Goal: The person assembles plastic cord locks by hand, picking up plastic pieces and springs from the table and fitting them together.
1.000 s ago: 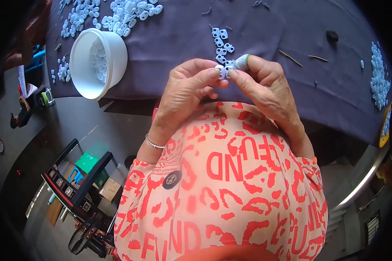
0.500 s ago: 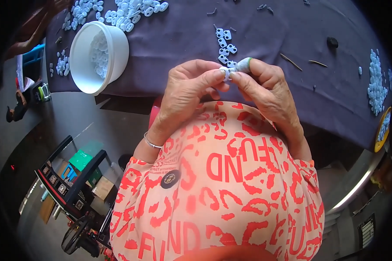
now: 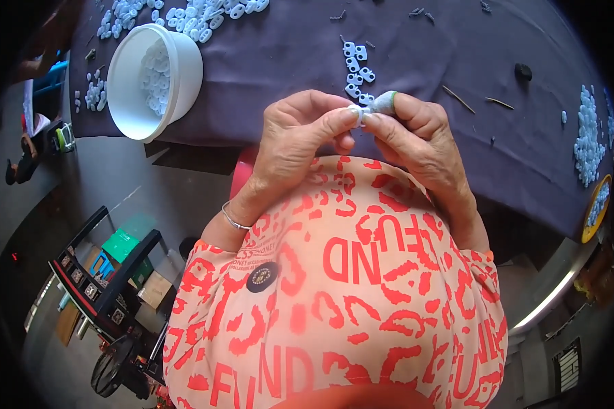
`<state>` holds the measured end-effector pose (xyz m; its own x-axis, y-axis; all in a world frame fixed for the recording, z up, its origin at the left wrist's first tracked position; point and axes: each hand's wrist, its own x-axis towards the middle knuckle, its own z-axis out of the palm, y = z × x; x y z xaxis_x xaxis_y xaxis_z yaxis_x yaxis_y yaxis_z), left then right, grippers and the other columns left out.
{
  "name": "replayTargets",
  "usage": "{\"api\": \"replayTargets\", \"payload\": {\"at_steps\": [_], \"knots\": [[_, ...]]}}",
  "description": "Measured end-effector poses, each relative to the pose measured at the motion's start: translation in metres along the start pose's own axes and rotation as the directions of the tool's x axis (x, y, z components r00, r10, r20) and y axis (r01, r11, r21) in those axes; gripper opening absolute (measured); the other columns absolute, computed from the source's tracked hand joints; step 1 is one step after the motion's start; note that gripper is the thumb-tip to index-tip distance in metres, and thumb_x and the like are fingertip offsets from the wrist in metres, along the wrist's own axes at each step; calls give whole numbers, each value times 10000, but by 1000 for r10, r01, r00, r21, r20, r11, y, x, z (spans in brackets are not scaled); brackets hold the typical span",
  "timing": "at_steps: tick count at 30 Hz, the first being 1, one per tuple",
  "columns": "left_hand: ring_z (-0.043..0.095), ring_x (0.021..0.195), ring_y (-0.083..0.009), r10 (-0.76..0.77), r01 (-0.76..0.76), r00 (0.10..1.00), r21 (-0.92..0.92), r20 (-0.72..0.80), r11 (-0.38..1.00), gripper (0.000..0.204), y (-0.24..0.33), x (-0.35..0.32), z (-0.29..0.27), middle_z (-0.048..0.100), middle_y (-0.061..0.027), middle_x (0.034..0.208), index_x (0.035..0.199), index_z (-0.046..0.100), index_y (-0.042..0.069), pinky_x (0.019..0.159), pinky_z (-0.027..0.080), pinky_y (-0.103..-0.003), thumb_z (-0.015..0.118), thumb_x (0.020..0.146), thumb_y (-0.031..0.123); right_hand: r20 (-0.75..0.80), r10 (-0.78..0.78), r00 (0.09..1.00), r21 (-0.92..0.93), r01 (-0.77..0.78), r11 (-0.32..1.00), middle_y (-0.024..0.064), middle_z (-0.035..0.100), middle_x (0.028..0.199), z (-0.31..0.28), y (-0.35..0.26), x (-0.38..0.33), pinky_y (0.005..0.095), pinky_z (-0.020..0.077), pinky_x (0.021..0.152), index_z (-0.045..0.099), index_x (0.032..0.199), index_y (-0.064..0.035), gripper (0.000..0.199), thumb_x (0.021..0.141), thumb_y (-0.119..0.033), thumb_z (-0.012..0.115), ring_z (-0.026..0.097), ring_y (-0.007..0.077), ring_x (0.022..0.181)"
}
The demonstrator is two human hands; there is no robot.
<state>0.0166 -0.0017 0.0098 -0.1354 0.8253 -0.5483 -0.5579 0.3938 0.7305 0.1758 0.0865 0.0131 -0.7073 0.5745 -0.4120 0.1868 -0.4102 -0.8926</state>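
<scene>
Thumb tips of our left hand [image 3: 290,140] and right hand [image 3: 419,140] are sitting closer together than a second ago, and we're seeing the tub [image 3: 189,78] sitting higher at left. We're holding a small white piece [image 3: 360,120] at frame center, just above the shirt: left hand is pinching its left side, right hand is pinching its right side, with a pale wrap [image 3: 384,103] covering the right index finger. Thumbs are hiding much of it; we can't tell if it's one part or two. Just beyond, a cluster of pale parts [image 3: 353,65] is running up the dark surface [image 3: 273,61]. Bigger white pile [image 3: 201,17] is lying upper left; two thin sticks [image 3: 460,99] and a dark lump [image 3: 522,71] are lying upper right; another pale pile [image 3: 589,140] is sitting far right.
</scene>
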Motion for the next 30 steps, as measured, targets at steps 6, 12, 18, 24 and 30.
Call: {"api": "replayTargets", "payload": {"at_steps": [6, 12, 18, 24, 30], "knots": [[597, 639, -86, -30, 30, 1000, -7, -4, 1000, 176, 0, 3, 0, 637, -69, 787, 942, 616, -19, 574, 510, -200, 649, 832, 114, 16, 12, 1000, 1, -12, 1000, -74, 440, 592, -1, 3, 2, 159, 233, 424, 596, 869, 5, 75, 881, -62, 565, 342, -14, 492], [605, 642, -100, -10, 10, 999, 0, -39, 1000, 127, -5, 4, -1, 640, -76, 833, 937, 608, 1, 567, 503, -201, 630, 834, 72, 3, 19, 1000, -53, -19, 998, -44, 453, 513, -3, 4, 10, 218, 283, 411, 605, 782, 10, 146, 832, -127, 606, 363, 9, 481], [627, 748, -125, -29, 30, 1000, -182, 6, 983, 159, -4, 12, -8, 630, -79, 851, 940, 567, 9, 618, 515, -219, 615, 850, 130, 18, -249, 968, -476, 227, 850, 2, 521, 551, 0, 2, 16, 205, 342, 446, 591, 881, 25, 122, 843, -88, 611, 435, 32, 488], [626, 783, -148, -80, 88, 996, -341, 38, 936, 136, -10, 12, -9, 616, -88, 880, 951, 541, 13, 653, 528, -242, 580, 862, 108, 26, -521, 853, -744, 364, 561, 60, 538, 621, 12, 0, 10, 244, 400, 459, 583, 898, 9, 225, 760, -142, 677, 516, 120, 492], [615, 807, -162, -116, 143, 989, -465, 86, 874, 131, -11, 10, -4, 609, -110, 909, 958, 531, 3, 691, 536, -263, 567, 863, 87, 48, -508, 860, -889, 269, 371, 91, 577, 731, 18, 2, 8, 316, 450, 486, 571, 844, -15, 211, 751, -186, 652, 580, 218, 544]]}}
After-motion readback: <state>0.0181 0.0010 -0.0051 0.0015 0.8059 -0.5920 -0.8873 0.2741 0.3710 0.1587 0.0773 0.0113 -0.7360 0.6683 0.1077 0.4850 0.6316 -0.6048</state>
